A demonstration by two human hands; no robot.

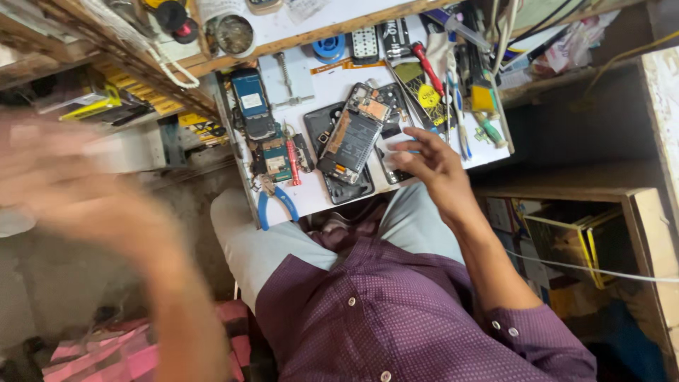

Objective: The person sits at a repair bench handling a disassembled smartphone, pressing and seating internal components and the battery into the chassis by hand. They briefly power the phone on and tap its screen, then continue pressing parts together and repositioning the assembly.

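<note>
Meanwhile, the right hand (433,164), fingers spread, is laid on an opened smartphone (351,134) on the white worktop (318,198); the blurred left hand (64,177) is raised, its grip indiscernible.

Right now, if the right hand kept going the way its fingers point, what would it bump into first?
Probably the opened phone on the white table: the right hand points its fingers toward it, though depth is hard to judge.

Right hand (433,164) open, fingertips at the opened phone (351,134) on the white bench (311,197). Left hand (67,180) raised off the bench, blurred. Blue-handled pliers (272,200) at bench edge.
</note>
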